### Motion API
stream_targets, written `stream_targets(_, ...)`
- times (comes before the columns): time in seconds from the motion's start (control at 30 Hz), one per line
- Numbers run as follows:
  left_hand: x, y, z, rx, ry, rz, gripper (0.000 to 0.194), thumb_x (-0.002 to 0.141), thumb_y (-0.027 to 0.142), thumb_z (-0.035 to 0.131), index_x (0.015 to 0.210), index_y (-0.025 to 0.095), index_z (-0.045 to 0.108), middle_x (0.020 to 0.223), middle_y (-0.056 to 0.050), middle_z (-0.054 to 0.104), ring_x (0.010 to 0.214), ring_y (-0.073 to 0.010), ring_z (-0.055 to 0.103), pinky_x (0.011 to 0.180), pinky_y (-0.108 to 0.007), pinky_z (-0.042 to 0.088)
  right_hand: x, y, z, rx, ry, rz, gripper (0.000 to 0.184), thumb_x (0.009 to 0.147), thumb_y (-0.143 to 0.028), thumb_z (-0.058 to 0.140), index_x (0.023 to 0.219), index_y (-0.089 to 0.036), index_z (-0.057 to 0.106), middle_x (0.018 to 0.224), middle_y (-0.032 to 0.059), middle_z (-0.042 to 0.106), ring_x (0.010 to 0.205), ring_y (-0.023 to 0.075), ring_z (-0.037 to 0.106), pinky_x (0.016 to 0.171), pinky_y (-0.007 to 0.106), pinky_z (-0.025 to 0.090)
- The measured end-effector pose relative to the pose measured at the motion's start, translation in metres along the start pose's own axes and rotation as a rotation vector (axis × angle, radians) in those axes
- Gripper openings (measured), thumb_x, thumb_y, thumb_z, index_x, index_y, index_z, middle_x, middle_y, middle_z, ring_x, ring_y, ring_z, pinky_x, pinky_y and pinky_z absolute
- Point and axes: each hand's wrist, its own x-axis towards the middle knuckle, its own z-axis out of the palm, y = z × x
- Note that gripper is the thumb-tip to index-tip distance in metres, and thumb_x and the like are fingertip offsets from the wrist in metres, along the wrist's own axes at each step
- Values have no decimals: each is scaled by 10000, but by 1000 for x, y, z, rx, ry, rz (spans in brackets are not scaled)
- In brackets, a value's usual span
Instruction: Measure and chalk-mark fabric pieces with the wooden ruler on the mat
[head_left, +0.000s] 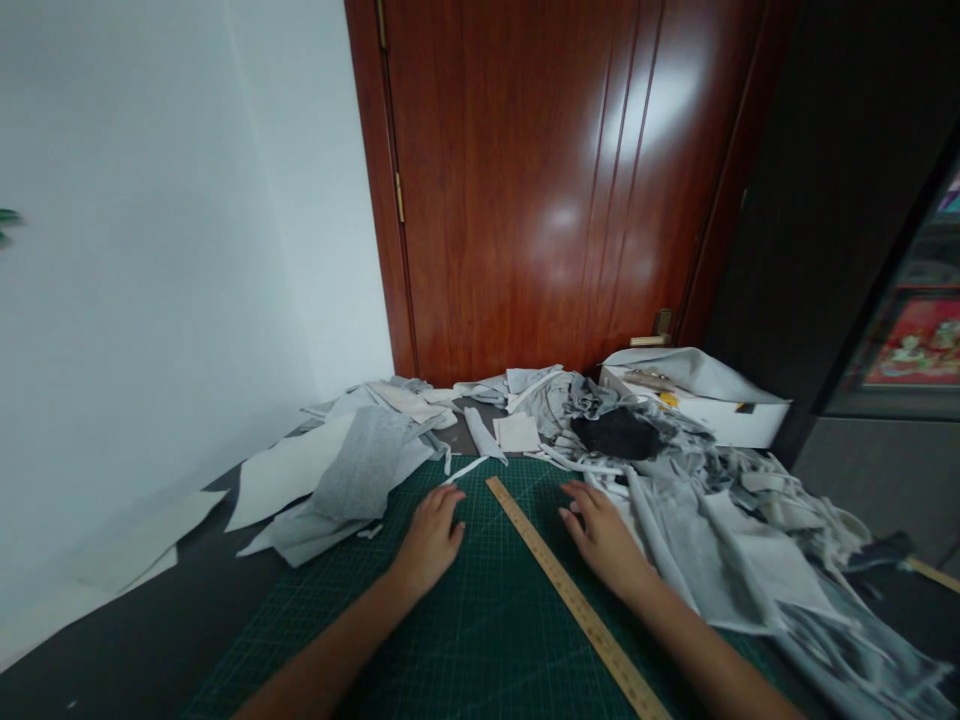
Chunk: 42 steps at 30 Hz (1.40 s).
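Observation:
My left hand [431, 538] is over the green cutting mat [480, 610], its fingers curved and thumb apart. A narrow white fabric strip [466, 470] runs just beyond its fingertips; whether they touch it I cannot tell. My right hand [606, 535] is on the other side of the mat, fingers curved and thumb apart, with nothing visible in its grasp. It is close to a pile of grey fabric [690, 545]. Between both hands, a wooden ruler [570, 590] lies slanted across the mat, touched by neither.
Grey cloth pieces [360, 465] and pale sheets [289, 470] lie at the left. At the back right stands a white box [731, 425] beside a black cloth [619, 433]. A wooden door [525, 200] and a white wall [187, 200] rise behind the table.

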Motion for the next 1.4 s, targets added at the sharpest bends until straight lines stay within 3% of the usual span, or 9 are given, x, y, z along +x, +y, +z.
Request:
stream_targets(0.17,38,-63,-53,544,167,-119,548,823,218,560,1337,70,442,1460,-234,344,1372,-385,258,1092,-567,223,-8,2,21,161,-44,109,341,910,-313,431,1143,-142,611,1147,141,631,1105,257,569,1011,447,430)
stream_targets(0.27,44,-89,-74,685,80,-270,623,821,210,533,1411,113,359,1487,-206,315,1318,-428,326,974,-595,362,-10,6,20,182,-46,140,332,915,-319,418,1110,-146,625,1139,141,637,1105,259,570,1021,455,421)
stream_targets(0.4,38,-110,-82,636,-55,-285,619,783,68,441,1398,112,384,1460,-187,361,1058,-315,590,865,-433,484,-11,2,16,150,-80,110,318,921,-304,422,1099,-142,630,1145,143,631,1116,260,559,1028,458,413)
stream_targets(0.6,25,-132,-101,341,-128,-241,443,757,79,384,1107,220,614,1202,-24,626,1121,-206,571,979,-316,413,-11,-4,15,90,-99,80,271,915,-256,445,1064,-143,641,1115,140,640,1092,258,566,1007,454,427)
stream_targets(0.87,21,-146,-151,571,-176,-271,393,648,75,449,933,196,691,1034,-92,680,1030,-321,584,892,-429,432,-14,-3,19,12,-72,18,243,905,-229,461,1061,-155,632,1118,131,636,1094,256,563,992,447,430)
stream_targets(0.97,38,-141,-146,592,-100,-340,447,655,122,501,1074,168,646,1151,-132,623,1134,-357,523,912,-453,424,-13,-4,20,-4,-87,25,247,886,-204,470,1067,-148,629,1136,136,630,1098,260,557,995,449,424)
stream_targets(1.17,77,-115,-106,490,-34,-301,502,789,213,458,1279,106,484,1341,-164,504,1257,-303,423,1032,-428,323,-10,-8,15,22,-118,65,265,872,-196,473,1079,-144,631,1147,142,625,1108,271,546,998,449,416)
stream_targets(1.3,87,-107,-91,377,-65,-355,308,723,235,542,1007,161,637,1090,-153,662,1125,-373,522,955,-545,335,-7,-12,10,82,-108,93,250,889,-211,461,1056,-166,641,1099,123,641,1068,256,567,981,430,429)
stream_targets(1.4,103,-102,-92,226,-56,-387,88,666,260,618,717,191,639,868,-91,710,1039,-370,578,942,-538,348,-6,-16,6,107,-121,77,245,891,-214,469,1048,-160,649,1094,121,642,1060,253,569,982,425,427)
